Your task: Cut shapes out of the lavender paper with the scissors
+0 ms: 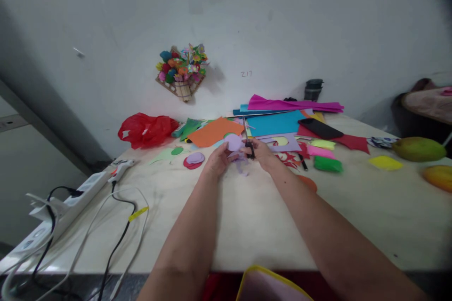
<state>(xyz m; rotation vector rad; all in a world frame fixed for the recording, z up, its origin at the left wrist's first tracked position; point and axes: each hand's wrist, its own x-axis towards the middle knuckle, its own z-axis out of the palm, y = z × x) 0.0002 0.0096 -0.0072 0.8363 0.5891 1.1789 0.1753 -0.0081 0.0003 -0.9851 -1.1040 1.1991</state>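
Observation:
Over the middle of the table, my left hand (218, 161) is closed on the edge of a round lilac paper disc (234, 142). Close beside it, my right hand (259, 151) grips the black handles of a pair of scissors (250, 149), whose blades point away from me. A lilac paper scrap (242, 167) lies or hangs just below the hands. To the left, more lilac discs (195, 158) are stacked on red ones (192, 165), near a small green disc (177, 150). A lilac sheet with cut-out holes (294, 142) lies right of the scissors.
Orange sheet (215, 132), blue sheet (275, 124) and red bag (146, 129) lie at the back. A phone (319, 128), clay-like packets (327, 164) and green fruit (418, 149) are on the right. A power strip (76, 200), glue gun (121, 169) and cables occupy the left.

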